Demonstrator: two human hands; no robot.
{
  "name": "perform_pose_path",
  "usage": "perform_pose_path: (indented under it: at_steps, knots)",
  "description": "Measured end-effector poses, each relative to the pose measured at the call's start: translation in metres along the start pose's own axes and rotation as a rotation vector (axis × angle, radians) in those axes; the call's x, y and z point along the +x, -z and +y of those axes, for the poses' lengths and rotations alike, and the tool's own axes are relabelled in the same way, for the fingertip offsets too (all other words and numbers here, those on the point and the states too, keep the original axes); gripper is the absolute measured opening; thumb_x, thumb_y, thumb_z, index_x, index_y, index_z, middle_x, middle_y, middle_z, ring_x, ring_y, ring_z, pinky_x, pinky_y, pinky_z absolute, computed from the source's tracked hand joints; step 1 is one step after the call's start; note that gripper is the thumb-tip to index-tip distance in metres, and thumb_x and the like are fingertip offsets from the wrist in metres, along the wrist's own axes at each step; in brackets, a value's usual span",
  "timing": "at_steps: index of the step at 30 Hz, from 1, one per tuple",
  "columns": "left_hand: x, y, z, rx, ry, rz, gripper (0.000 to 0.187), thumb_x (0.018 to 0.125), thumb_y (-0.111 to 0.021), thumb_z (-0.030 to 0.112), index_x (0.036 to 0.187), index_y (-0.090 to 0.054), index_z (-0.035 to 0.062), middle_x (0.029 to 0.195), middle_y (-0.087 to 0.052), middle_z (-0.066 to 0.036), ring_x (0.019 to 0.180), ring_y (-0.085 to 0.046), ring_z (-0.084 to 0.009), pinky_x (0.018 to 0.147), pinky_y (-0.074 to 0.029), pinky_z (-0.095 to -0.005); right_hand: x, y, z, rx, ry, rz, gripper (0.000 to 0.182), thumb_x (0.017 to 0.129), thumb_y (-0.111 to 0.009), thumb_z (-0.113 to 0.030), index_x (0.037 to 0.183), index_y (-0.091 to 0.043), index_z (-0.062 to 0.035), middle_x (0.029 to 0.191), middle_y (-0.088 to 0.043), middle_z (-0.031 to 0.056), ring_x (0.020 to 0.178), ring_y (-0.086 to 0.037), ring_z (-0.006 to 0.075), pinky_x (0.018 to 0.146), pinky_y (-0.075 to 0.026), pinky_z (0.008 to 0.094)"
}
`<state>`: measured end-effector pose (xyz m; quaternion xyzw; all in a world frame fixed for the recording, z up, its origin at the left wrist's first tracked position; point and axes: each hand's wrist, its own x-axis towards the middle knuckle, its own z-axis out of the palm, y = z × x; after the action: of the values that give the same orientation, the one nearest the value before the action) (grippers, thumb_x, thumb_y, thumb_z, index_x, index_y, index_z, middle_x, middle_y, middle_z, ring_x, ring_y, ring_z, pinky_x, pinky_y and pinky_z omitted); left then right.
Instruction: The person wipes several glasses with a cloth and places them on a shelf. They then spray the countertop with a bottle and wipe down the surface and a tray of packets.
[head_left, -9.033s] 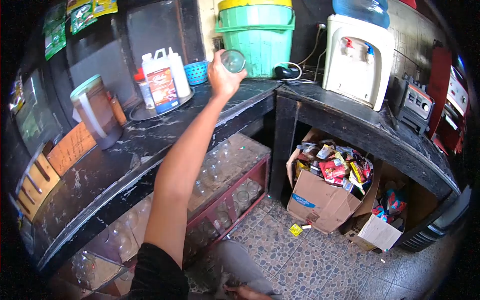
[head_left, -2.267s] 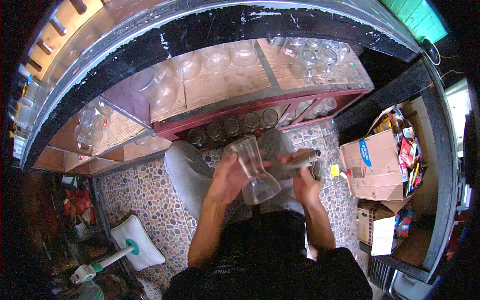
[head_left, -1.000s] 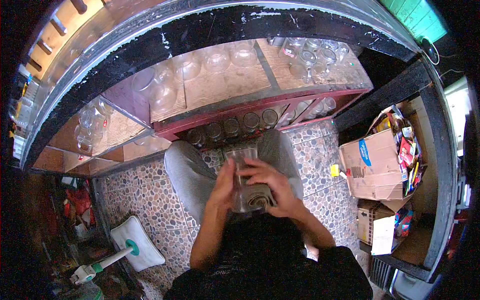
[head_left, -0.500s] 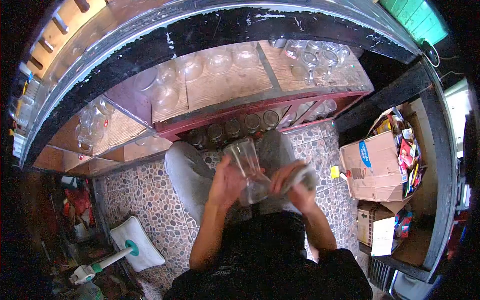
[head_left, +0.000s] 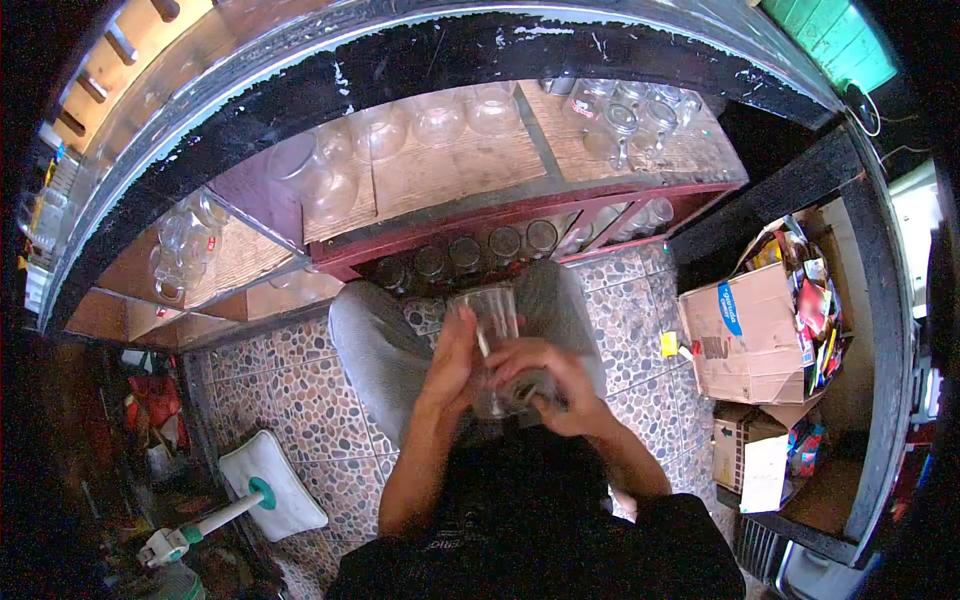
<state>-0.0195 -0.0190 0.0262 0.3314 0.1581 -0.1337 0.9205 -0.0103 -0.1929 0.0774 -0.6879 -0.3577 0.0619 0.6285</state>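
Note:
A clear glass vessel (head_left: pixel 498 312) is held upright over my lap, between my knees. My left hand (head_left: pixel 455 360) is wrapped round its left side. My right hand (head_left: pixel 550 378) lies against its right side and lower part, fingers curled, with a greyish cloth (head_left: pixel 528 386) partly hidden under them. The lower end of the glass is close to my dark shirt, and its exact shape there is blurred.
Glass jars (head_left: pixel 437 120) and mugs (head_left: pixel 620 120) stand on the wooden shelf (head_left: pixel 470 170) ahead, with more jars (head_left: pixel 465 252) below. A cardboard box (head_left: pixel 745 335) of packets is at right; a white-headed mop (head_left: pixel 275 487) lies at left.
My right hand has moved left and inward with the cloth, from beside the glass onto it. My left hand still holds the glass in nearly the same place.

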Motion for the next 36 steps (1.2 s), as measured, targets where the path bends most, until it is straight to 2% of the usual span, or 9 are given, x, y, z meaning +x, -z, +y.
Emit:
perform_pose_path:
  at_steps: [3,9,11,17,20,23,27,33,36]
  knots:
    - [0.002,-0.001,0.005,0.243,-0.176,-0.106,0.058,0.100,-0.052,0.050,0.142,-0.035,0.0140,0.109,-0.064,-0.016,0.092,-0.068,-0.0262,0.079,-0.058,-0.0409,-0.006,-0.003,-0.001,-0.063,-0.007,-0.066,0.034,0.074,-0.061,-0.013,0.106,-0.061,-0.0049,0.108,-0.068,0.0132,0.106,-0.065,0.0304,0.103,-0.043,0.0458]
    - [0.000,-0.005,-0.003,0.091,-0.075,-0.053,0.059,0.098,-0.058,0.045,0.142,-0.034,0.0136,0.113,-0.063,-0.016,0.090,-0.068,-0.0312,0.078,-0.058,-0.0442,-0.038,0.013,0.005,0.248,-0.292,-0.133,0.029,0.086,-0.061,-0.011,0.114,-0.059,-0.0047,0.108,-0.066,0.0139,0.102,-0.066,0.0274,0.091,-0.051,0.0391]
    - [0.002,-0.005,0.004,-0.235,0.082,-0.067,0.056,0.099,-0.060,0.039,0.142,-0.036,0.0147,0.115,-0.062,-0.015,0.090,-0.068,-0.0319,0.077,-0.058,-0.0458,-0.046,0.015,0.012,0.482,-0.320,0.151,0.021,0.097,-0.056,-0.017,0.111,-0.059,-0.0024,0.108,-0.067,0.0141,0.097,-0.066,0.0244,0.086,-0.053,0.0376]
    - [-0.001,0.008,-0.004,0.082,-0.013,-0.226,0.052,0.100,-0.059,0.036,0.143,-0.039,0.0152,0.117,-0.063,-0.011,0.098,-0.067,-0.0282,0.082,-0.058,-0.0462,0.003,0.010,0.015,0.397,-0.056,0.774,0.027,0.102,-0.054,-0.025,0.112,-0.056,0.0005,0.123,-0.062,0.0184,0.115,-0.059,0.0306,0.101,-0.045,0.0454]
    - [-0.006,-0.005,-0.017,0.158,-0.051,0.022,0.051,0.100,-0.057,0.038,0.141,-0.041,0.0122,0.116,-0.063,-0.012,0.099,-0.066,-0.0248,0.083,-0.058,-0.0435,0.009,-0.001,0.014,0.233,-0.012,0.524,0.027,0.096,-0.056,-0.021,0.115,-0.057,-0.0009,0.131,-0.059,0.0199,0.128,-0.052,0.0352,0.111,-0.037,0.0490]
    - [0.001,0.002,-0.014,-0.232,0.147,-0.063,0.047,0.102,-0.055,0.039,0.138,-0.043,0.0122,0.117,-0.063,-0.013,0.101,-0.065,-0.0232,0.082,-0.058,-0.0412,0.005,-0.002,0.005,-0.090,-0.031,0.241,0.030,0.088,-0.063,-0.018,0.113,-0.059,-0.0035,0.127,-0.064,0.0162,0.130,-0.053,0.0352,0.112,-0.036,0.0492]
    - [-0.005,-0.002,-0.013,-0.046,-0.027,-0.002,0.047,0.103,-0.050,0.045,0.137,-0.041,0.0140,0.116,-0.062,-0.014,0.101,-0.065,-0.0235,0.082,-0.058,-0.0394,-0.004,-0.002,-0.006,-0.187,-0.066,-0.104,0.035,0.074,-0.071,-0.014,0.108,-0.064,-0.0076,0.117,-0.071,0.0074,0.127,-0.057,0.0320,0.111,-0.037,0.0494]
    - [-0.002,-0.005,-0.009,-0.033,0.013,0.000,0.055,0.102,-0.054,0.041,0.144,-0.032,0.0126,0.113,-0.060,-0.017,0.088,-0.069,-0.0295,0.072,-0.060,-0.0405,-0.030,-0.018,0.000,-0.404,-0.022,-0.277,0.044,0.072,-0.070,-0.015,0.116,-0.066,-0.0112,0.123,-0.066,0.0087,0.125,-0.057,0.0317,0.112,-0.038,0.0493]
    - [-0.013,-0.015,0.003,0.070,-0.033,-0.003,0.061,0.101,-0.058,0.039,0.147,-0.030,0.0114,0.118,-0.059,-0.014,0.095,-0.067,-0.0260,0.078,-0.059,-0.0386,-0.041,-0.023,0.006,-0.481,0.044,-0.308,0.049,0.071,-0.067,-0.017,0.120,-0.065,-0.0118,0.131,-0.062,0.0113,0.128,-0.054,0.0341,0.114,-0.037,0.0494]
